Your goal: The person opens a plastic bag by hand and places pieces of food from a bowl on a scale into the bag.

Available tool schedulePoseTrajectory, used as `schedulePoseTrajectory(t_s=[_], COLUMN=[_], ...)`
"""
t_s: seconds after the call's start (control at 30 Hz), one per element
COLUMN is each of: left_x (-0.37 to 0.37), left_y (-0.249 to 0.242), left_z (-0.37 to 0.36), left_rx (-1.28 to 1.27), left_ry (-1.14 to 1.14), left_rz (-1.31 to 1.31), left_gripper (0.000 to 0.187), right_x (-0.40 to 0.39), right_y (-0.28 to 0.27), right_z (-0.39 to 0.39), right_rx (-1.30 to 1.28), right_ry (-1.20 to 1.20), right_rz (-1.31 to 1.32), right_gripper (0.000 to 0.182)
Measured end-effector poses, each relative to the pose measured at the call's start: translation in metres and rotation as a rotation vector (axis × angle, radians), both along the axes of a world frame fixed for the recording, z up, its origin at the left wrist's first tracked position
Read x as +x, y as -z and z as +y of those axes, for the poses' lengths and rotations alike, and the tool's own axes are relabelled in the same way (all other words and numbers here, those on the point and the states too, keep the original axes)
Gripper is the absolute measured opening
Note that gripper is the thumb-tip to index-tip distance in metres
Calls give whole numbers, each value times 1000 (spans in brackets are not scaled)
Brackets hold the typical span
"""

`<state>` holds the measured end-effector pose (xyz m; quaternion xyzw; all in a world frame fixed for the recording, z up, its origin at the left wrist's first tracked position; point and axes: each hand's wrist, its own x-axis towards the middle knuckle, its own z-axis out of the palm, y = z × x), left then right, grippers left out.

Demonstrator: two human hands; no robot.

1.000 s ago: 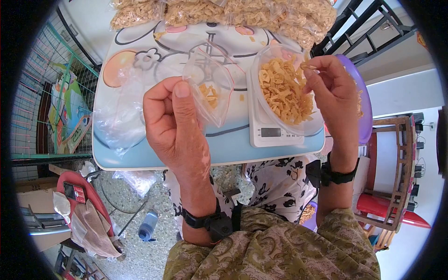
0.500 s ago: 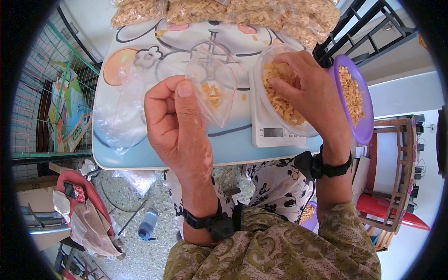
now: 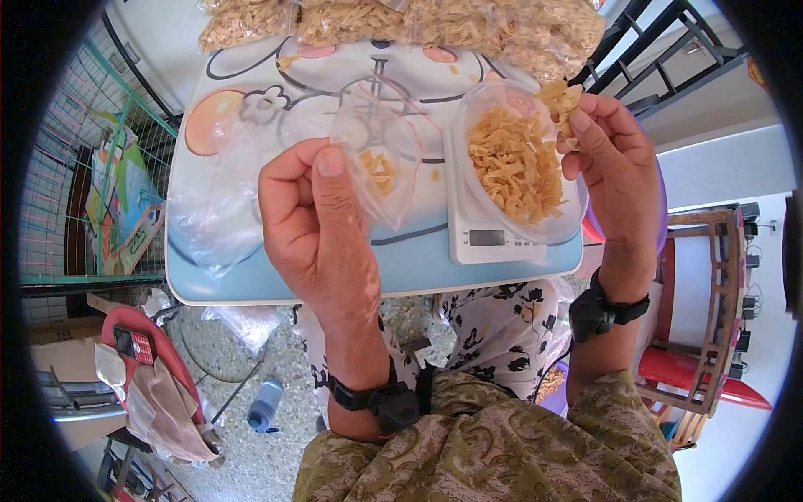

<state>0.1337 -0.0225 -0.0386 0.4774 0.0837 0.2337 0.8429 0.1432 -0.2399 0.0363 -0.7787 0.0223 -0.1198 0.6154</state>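
Observation:
Between thumb and fingers, my left hand (image 3: 314, 222) grips the edge of a clear zip bag (image 3: 393, 146) that has a few yellowish dried strips in it. A pinch of dried strips (image 3: 559, 109) is held in my right hand (image 3: 615, 155), above the right rim of a clear plastic bowl (image 3: 577, 222). More dried strips (image 3: 514, 163) lie in that bowl. It rests on a white kitchen scale (image 3: 462, 247), whose small display I cannot read.
Filled bags (image 3: 351, 21) line the table's far edge. Loose clear bags (image 3: 213, 201) lie at the left on the patterned table (image 3: 276, 289). A purple basin (image 3: 662, 201) is partly hidden behind my right hand. A bottle (image 3: 265, 404) and a red stool (image 3: 125, 322) with a phone are below left.
My right hand has come up out of the bowl and moved right, now with a pinch of dried strips. My left hand and the zip bag have hardly moved.

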Motion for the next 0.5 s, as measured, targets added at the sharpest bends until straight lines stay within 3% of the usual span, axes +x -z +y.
schedulePoseTrajectory(t_s=[0.03, 0.23, 0.5], left_x=[0, -3, -3], left_y=[-1, -3, -1], left_z=[0, 2, 1], left_rx=[11, -47, -47], left_ry=[-9, 68, 73], left_rz=[14, -10, -14], left_gripper=[14, 14, 13], right_x=[0, -1, -4], right_y=[1, 7, 5], right_z=[-3, -13, -9], right_rx=[185, 485, 438], right_ry=[-36, -150, -138], right_rz=[17, 100, 126], right_gripper=[16, 18, 17])
